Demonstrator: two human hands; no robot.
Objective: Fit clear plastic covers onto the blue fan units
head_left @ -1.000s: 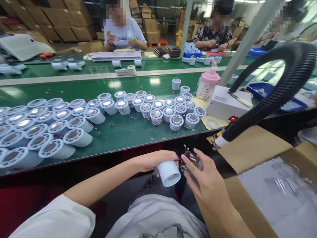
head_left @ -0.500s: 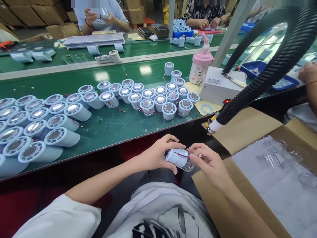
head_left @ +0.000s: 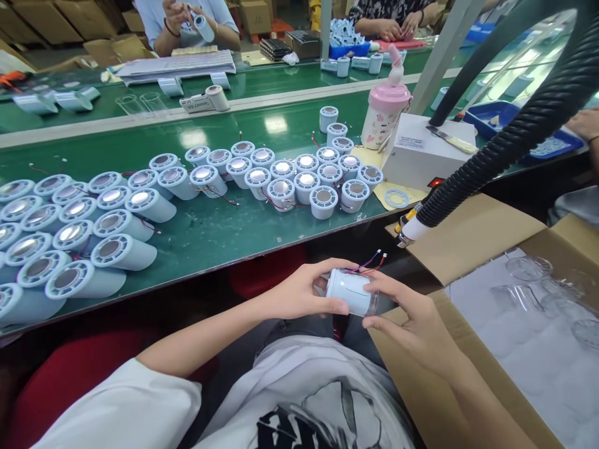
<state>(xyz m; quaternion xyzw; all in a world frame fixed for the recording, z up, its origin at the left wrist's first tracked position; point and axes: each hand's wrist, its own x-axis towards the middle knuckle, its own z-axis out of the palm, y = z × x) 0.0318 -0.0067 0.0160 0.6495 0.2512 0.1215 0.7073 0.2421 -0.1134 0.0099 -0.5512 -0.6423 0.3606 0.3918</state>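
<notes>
Between both hands, above my lap, is a light-blue cylindrical housing (head_left: 349, 292) lying on its side. My left hand (head_left: 304, 290) grips its left end, thumb along the near side. My right hand (head_left: 407, 312) holds the right end, where a clear plastic cup (head_left: 374, 304) fits around the housing. Two thin wires (head_left: 373, 261) with small white connectors stick up from the far side of the housing. Many similar light-blue housings (head_left: 322, 201) with round silvery discs on top stand on the green workbench (head_left: 219, 234) beyond my hands.
An open cardboard box (head_left: 449, 333) at my right holds clear cups (head_left: 528, 268). A black flexible hose (head_left: 505, 134) with a white nozzle hangs over it. A grey-white box device (head_left: 425, 153) and a pink-lidded bottle (head_left: 386, 115) stand on the bench. Two people work across it.
The housing has been turned in my hands: its wires, earlier lying across the side facing me, now point up and away. My right fingers have moved from the wires onto the cup end.
</notes>
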